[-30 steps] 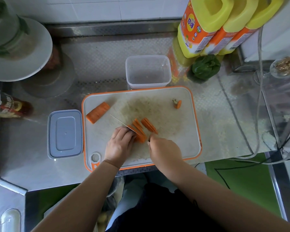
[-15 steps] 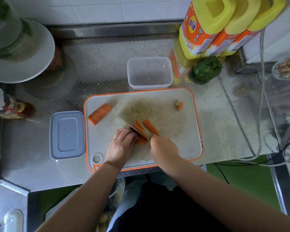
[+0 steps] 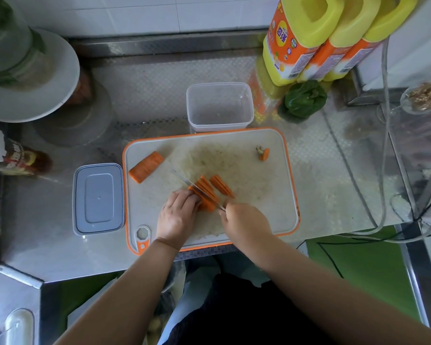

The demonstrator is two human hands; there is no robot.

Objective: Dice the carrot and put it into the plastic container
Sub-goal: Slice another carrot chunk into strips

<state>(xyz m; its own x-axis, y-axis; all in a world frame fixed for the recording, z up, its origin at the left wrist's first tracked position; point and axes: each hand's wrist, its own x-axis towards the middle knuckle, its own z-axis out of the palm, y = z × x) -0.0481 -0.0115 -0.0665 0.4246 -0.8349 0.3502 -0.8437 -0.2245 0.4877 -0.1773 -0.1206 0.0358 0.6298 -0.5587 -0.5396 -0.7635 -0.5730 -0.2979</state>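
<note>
Two hands at the cutting board [image 3: 271,195]: left hand [image 3: 177,215] presses curled fingers on carrot strips [image 3: 205,195]; right hand [image 3: 246,220] grips the knife [image 3: 197,189] across them.

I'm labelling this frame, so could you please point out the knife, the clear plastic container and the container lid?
knife [image 3: 197,189]: head view, middle of the blade.
clear plastic container [image 3: 249,105]: head view, right wall.
container lid [image 3: 98,198]: head view, centre of the flat top.
</note>
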